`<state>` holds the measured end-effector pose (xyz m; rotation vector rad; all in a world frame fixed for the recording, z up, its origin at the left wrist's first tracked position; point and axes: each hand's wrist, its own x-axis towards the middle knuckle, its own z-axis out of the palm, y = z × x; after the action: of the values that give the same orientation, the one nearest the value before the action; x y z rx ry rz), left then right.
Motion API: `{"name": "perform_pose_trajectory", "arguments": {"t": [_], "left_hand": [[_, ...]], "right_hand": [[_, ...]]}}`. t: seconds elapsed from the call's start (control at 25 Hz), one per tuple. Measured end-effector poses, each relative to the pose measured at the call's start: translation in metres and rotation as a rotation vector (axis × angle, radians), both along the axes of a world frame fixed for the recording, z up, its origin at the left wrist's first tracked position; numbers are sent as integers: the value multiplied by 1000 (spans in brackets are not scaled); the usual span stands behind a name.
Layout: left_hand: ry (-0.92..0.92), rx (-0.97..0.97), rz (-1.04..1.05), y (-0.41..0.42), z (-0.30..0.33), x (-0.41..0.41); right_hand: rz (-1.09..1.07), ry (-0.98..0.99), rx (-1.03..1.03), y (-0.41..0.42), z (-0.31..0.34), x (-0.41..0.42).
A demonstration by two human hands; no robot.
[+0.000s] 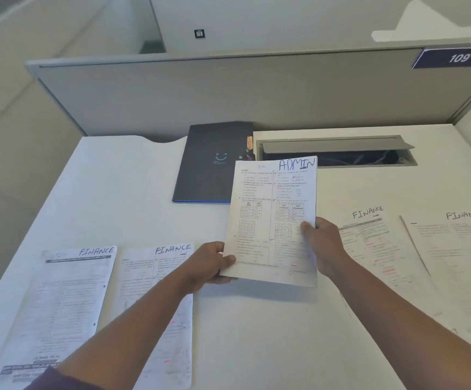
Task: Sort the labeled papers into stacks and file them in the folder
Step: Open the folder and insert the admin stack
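I hold a thin stack of printed papers marked ADMIN (268, 209) upright above the middle of the white desk (133, 178). My left hand (210, 264) grips its lower left edge, thumb on the front. My right hand (323, 244) grips its right edge, thumb on the page. Behind the stack lies a dark closed folder (211, 161) with a smile logo and an orange ADMIN tab at its right edge. Two sheets marked FINANCE lie flat at the left (68, 299) (155, 280). Two more FINANCE sheets lie at the right (375, 243) (459, 257).
A grey cable tray (338, 152) with its lid raised is sunk into the desk at the back right. A grey partition (228, 94) bearing a blue 109 sign (458, 58) closes the far edge. The desk's left edge drops to the floor.
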<state>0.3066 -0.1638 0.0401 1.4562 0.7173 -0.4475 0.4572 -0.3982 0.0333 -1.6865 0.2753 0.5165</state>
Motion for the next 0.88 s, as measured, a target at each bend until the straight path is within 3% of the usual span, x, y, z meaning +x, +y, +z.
{"name": "perform_pose_trajectory", "arguments": {"t": [0.16, 0.32, 0.48, 0.6, 0.72, 0.88], "left_hand": [[-1, 214, 73, 2, -1, 23], [-102, 635, 43, 22, -12, 51], [-256, 1029, -195, 48, -33, 91], [-218, 1297, -433, 61, -42, 128], [-134, 1385, -562, 68, -45, 153], [-97, 1315, -606, 73, -44, 168]], "right_hand": [[-2, -4, -16, 0, -9, 34], [-115, 35, 46, 4, -15, 74], [-259, 78, 165, 14, -18, 109], [-315, 123, 203, 25, -25, 125], [-327, 167, 246, 31, -33, 132], [-306, 179, 272, 36, -37, 139]]}}
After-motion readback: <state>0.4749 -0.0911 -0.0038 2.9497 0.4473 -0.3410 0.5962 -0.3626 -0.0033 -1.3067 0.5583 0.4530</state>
